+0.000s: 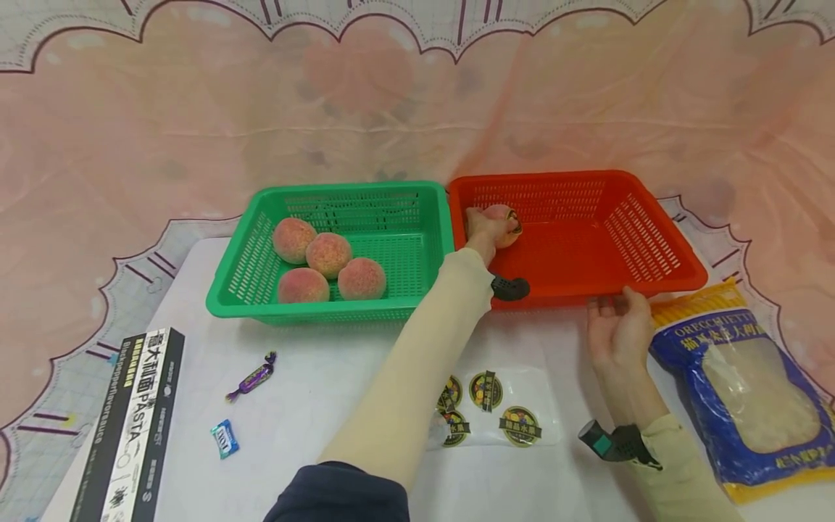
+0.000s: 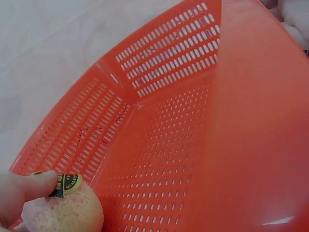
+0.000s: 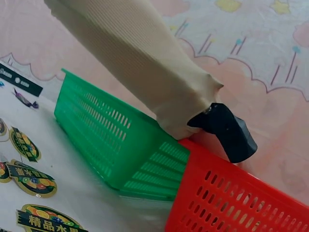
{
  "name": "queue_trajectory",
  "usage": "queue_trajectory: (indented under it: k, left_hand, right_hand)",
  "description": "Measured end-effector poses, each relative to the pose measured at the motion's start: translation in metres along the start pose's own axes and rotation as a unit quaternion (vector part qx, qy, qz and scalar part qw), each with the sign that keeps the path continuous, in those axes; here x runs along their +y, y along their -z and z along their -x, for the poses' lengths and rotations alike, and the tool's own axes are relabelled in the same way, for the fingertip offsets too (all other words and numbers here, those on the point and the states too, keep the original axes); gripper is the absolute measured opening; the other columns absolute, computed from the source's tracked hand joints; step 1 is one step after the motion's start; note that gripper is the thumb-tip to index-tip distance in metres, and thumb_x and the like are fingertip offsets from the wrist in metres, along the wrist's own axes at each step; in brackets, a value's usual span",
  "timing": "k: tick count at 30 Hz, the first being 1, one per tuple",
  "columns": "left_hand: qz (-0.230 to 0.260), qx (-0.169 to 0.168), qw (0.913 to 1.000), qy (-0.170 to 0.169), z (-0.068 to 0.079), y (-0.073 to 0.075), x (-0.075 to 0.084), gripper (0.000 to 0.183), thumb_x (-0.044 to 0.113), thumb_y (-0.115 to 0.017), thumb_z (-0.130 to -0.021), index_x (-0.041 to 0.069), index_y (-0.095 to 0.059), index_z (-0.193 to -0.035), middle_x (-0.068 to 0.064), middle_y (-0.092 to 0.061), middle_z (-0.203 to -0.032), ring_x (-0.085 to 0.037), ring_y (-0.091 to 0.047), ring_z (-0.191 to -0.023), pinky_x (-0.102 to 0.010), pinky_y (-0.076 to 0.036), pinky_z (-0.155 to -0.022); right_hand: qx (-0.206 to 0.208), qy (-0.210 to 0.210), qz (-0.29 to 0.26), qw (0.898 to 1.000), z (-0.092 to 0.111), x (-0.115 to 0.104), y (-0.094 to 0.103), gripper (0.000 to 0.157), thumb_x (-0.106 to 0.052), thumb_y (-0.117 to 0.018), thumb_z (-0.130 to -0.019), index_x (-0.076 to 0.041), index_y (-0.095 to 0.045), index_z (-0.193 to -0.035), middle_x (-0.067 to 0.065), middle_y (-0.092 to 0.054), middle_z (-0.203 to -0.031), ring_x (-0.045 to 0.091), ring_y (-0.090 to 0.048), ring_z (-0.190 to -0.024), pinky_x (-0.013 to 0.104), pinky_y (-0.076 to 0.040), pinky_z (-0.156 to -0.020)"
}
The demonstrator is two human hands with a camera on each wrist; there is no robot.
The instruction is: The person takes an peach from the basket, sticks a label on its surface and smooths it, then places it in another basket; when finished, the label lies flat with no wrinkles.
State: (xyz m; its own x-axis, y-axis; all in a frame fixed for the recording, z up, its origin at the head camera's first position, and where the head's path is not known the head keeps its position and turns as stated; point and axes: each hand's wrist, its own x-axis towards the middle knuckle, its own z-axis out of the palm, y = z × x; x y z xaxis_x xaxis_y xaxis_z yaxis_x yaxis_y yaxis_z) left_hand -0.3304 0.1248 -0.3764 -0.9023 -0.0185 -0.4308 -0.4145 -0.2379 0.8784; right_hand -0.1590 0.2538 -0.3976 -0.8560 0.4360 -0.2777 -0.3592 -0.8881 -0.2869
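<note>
My left hand (image 1: 484, 230) reaches into the left part of the red basket (image 1: 652, 281) and grips a peach (image 1: 501, 212). A black-and-gold fruit sticker (image 2: 66, 184) is on that peach, with the thumb against it in the left wrist view. At the front rim of the same basket is my right hand (image 1: 618, 335), palm toward the head camera, its fingers fairly straight and touching the rim. Beside the red basket, several peaches (image 1: 329, 255) lie in the left half of a green basket (image 1: 339, 310).
A clear sheet with several round stickers (image 1: 520, 426) lies in front of the baskets. At left are a black pasta box (image 1: 127, 428), a purple wrapped candy (image 1: 253, 378) and a small blue packet (image 1: 225, 439). A blue-and-yellow orecchiette bag (image 1: 750, 391) lies at right.
</note>
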Motion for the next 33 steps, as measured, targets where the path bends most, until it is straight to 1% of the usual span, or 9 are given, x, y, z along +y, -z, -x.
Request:
queue_trajectory:
  k: [3, 4, 6, 11, 14, 20, 26, 29, 33]
  left_hand:
    - [-0.091, 0.017, 0.9956, -0.013, 0.000, 0.002, -0.001, 0.080, 0.005, -0.072, -0.071, 0.012, -0.025, -0.135, -0.011, -0.044, -0.125, -0.024, -0.045, -0.116, -0.034, -0.048, -0.087]
    - [-0.107, 0.017, 0.9940, -0.014, 0.000, 0.003, -0.001, 0.082, 0.007, -0.072, -0.071, 0.012, -0.023, -0.137, -0.010, -0.042, -0.129, -0.023, -0.043, -0.119, -0.033, -0.046, -0.090]
    - [-0.156, 0.023, 0.9872, -0.022, 0.003, 0.005, -0.001, 0.085, 0.012, -0.074, -0.070, 0.012, -0.023, -0.138, -0.008, -0.040, -0.132, -0.021, -0.040, -0.121, -0.030, -0.041, -0.097]
    - [-0.219, 0.007, 0.9736, -0.064, 0.011, 0.007, 0.002, 0.077, 0.020, -0.073, -0.072, 0.011, -0.029, -0.135, -0.008, -0.045, -0.126, -0.021, -0.045, -0.113, -0.029, -0.042, -0.095]
    - [-0.238, -0.016, 0.9678, -0.080, 0.017, 0.007, 0.006, 0.074, 0.023, -0.070, -0.074, 0.013, -0.029, -0.135, -0.007, -0.047, -0.123, -0.019, -0.047, -0.110, -0.030, -0.044, -0.092]
    - [-0.201, -0.093, 0.9717, -0.082, 0.034, 0.015, 0.017, 0.069, 0.026, -0.063, -0.080, 0.017, -0.025, -0.137, 0.001, -0.055, -0.115, -0.014, -0.050, -0.110, -0.029, -0.041, -0.094]
    - [-0.219, -0.141, 0.9555, -0.138, 0.066, 0.043, 0.021, 0.051, 0.037, -0.057, -0.084, 0.025, -0.037, -0.129, 0.007, -0.049, -0.121, -0.010, -0.046, -0.113, -0.030, -0.041, -0.094]
    - [-0.182, -0.169, 0.9541, -0.166, 0.084, 0.058, 0.019, 0.041, 0.037, -0.054, -0.086, 0.025, -0.043, -0.124, 0.007, -0.051, -0.117, -0.010, -0.051, -0.108, -0.029, -0.044, -0.091]
    - [-0.085, -0.222, 0.9598, -0.149, 0.108, 0.077, 0.010, 0.032, 0.029, -0.049, -0.090, 0.017, -0.049, -0.120, -0.004, -0.057, -0.115, -0.016, -0.058, -0.099, -0.030, -0.048, -0.086]
  right_hand:
    - [-0.003, -0.002, -0.002, 1.000, 0.000, 0.001, 0.002, 0.039, -0.004, -0.048, -0.087, -0.019, -0.036, -0.121, -0.002, -0.038, -0.127, 0.014, -0.033, -0.122, 0.029, -0.029, -0.105]
    - [-0.004, -0.003, -0.004, 1.000, 0.000, 0.002, 0.003, 0.038, -0.004, -0.048, -0.088, -0.019, -0.036, -0.121, -0.002, -0.038, -0.126, 0.014, -0.033, -0.121, 0.029, -0.028, -0.105]
    - [-0.004, -0.005, -0.007, 1.000, -0.001, 0.002, 0.004, 0.035, -0.004, -0.046, -0.088, -0.017, -0.037, -0.120, -0.001, -0.039, -0.124, 0.014, -0.035, -0.118, 0.028, -0.027, -0.106]
    - [0.005, -0.003, -0.005, 1.000, -0.004, 0.001, 0.007, 0.026, -0.005, -0.048, -0.087, -0.013, -0.039, -0.110, 0.001, -0.043, -0.112, 0.016, -0.040, -0.105, 0.028, -0.033, -0.096]
    - [0.005, -0.003, -0.010, 1.000, -0.007, 0.000, 0.008, 0.025, -0.006, -0.049, -0.086, -0.011, -0.040, -0.108, 0.001, -0.043, -0.111, 0.016, -0.040, -0.104, 0.028, -0.034, -0.091]
    - [-0.003, -0.009, 0.010, 1.000, -0.006, 0.001, 0.010, 0.027, -0.010, -0.050, -0.087, -0.012, -0.040, -0.112, 0.001, -0.042, -0.109, 0.016, -0.038, -0.097, 0.028, -0.034, -0.078]
    - [0.006, -0.013, 0.028, 0.999, -0.004, 0.006, 0.010, 0.028, -0.013, -0.053, -0.087, -0.014, -0.040, -0.112, 0.002, -0.042, -0.103, 0.018, -0.037, -0.089, 0.029, -0.036, -0.070]
    - [0.002, -0.013, 0.030, 0.999, -0.003, 0.008, 0.009, 0.024, -0.015, -0.052, -0.088, -0.012, -0.041, -0.108, 0.004, -0.042, -0.095, 0.019, -0.037, -0.083, 0.029, -0.035, -0.067]
    - [0.003, -0.007, 0.034, 0.999, -0.002, 0.010, 0.008, 0.018, -0.017, -0.051, -0.089, -0.011, -0.041, -0.102, 0.005, -0.041, -0.086, 0.020, -0.036, -0.077, 0.029, -0.033, -0.064]
